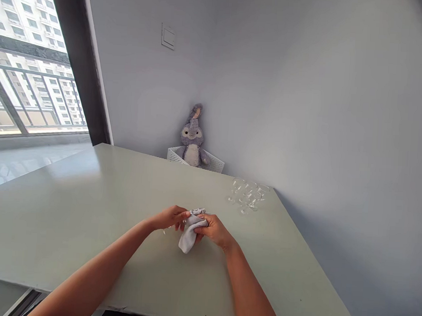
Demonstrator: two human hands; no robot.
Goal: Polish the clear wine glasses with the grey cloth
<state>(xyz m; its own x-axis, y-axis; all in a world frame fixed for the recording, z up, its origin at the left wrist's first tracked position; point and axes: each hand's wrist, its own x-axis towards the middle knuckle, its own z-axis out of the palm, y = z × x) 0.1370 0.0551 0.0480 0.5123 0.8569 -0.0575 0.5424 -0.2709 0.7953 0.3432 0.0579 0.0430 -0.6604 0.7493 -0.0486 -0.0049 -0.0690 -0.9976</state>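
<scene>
Over the table [147, 259], my right hand [212, 230] is closed around a bunched light grey cloth [189, 237], whose loose end hangs down toward the tabletop. My left hand [171, 218] meets it from the other side, thumb and fingers pinched at the cloth's edge. A clear, shiny piece [167, 230] shows just below the left fingers. It seems part of a transparent glass item held there, mostly hidden by the fingers and cloth. To the right and farther back stands a cluster of several clear glass items [248, 194]; their exact shapes are hard to make out.
A grey plush toy [193, 140] sits in a white perforated basket [216, 165] beyond the table's back edge. Grey walls [307, 97] meet behind the table, with a light switch [168, 36] on one. A window [32, 94] is at the left.
</scene>
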